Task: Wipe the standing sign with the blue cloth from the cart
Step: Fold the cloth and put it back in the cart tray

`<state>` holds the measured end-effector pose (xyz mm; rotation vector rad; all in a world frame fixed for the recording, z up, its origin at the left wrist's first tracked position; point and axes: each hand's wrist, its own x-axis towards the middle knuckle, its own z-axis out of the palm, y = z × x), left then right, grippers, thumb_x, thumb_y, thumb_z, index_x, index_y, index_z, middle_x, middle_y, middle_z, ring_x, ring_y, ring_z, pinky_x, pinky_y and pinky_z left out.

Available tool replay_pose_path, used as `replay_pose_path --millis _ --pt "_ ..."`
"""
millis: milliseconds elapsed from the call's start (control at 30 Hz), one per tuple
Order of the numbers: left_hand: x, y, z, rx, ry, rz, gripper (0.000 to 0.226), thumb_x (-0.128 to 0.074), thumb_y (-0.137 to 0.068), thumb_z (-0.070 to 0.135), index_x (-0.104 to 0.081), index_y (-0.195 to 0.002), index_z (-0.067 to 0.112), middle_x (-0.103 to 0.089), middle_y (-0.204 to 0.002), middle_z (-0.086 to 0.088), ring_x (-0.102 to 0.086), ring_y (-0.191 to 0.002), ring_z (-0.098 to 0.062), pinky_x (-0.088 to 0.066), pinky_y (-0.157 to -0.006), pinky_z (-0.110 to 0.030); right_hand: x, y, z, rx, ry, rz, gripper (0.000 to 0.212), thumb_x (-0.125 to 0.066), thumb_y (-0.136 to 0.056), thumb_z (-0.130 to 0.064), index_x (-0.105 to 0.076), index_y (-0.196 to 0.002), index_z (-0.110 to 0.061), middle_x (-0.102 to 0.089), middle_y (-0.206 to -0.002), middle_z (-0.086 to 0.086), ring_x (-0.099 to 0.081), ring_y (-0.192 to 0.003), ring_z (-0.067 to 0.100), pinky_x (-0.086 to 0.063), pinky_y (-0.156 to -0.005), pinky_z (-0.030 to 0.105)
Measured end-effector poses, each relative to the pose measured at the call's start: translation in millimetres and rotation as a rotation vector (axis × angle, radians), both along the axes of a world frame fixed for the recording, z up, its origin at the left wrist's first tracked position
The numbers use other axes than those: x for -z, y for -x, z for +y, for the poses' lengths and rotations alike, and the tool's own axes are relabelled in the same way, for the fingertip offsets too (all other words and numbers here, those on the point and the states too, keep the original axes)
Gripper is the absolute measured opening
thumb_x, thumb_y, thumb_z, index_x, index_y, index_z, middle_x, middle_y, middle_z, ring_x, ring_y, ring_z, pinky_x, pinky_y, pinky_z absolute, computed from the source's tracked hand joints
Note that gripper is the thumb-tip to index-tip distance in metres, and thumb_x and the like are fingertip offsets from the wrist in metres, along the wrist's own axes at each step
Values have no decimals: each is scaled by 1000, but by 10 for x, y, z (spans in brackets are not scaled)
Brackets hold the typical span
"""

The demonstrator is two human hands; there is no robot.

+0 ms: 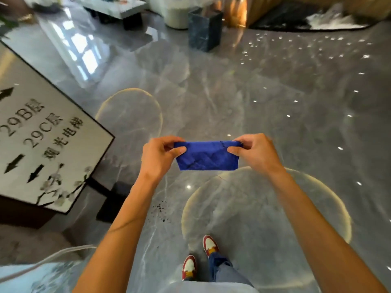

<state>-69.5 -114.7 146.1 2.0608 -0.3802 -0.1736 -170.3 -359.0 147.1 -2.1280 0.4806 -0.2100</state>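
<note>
Folded blue cloth (208,155), sign (42,132) leftward, blurry.

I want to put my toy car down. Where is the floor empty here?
Bare floor lies ahead of the blue cloth, before the dark bin, and off to the right. It is crowded left, by the standing sign and its base, and near the shoes, beside dark specks.

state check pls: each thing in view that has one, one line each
Folded blue cloth: held taut in the air, not touching the sign.
Left hand: pinches the cloth's left end.
Right hand: pinches the cloth's right end.
White black-framed standing sign: upright on its dark base, untouched.
Glossy grey marble floor: dark specks near the sign's base.
Red-and-white sneakers: planted on the floor.
</note>
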Motion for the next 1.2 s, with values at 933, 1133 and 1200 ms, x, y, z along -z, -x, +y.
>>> replay_pose_path --millis 933,1133,1200 --pt "-277 2524 -2460 784 73 -19 19 -77 -84 6 -81 -94 21 -76 -79 -8 -70 -78 -19 -55 -75 -22 -262 3930 -923 762 39 -148 51 -81 -81 -14 -69 -73 -62 -74 -71 -17 -70 -69 21 -56 -66 25" --pt "-260 3421 -3104 929 67 -32 22 -77 -84 7 -79 -88 28 -71 -72 -8 -65 -73 -19 -53 -74 -26 -254 4930 -1211 926 60 -148 44 -80 -81 -15 -72 -74 -58 -76 -76 1 -68 -78 36 -58 -75 42" --pt "-303 3687 -3302 996 62 -41 21 -77 -84 8 -79 -89 28 -71 -74 -9 -64 -70 -17 -54 -75 -29 -235 5233 -1278 1014 48 -148 28 -82 -80 -15 -76 -76 -42 -76 -76 9 -70 -80 37 -58 -79 46"
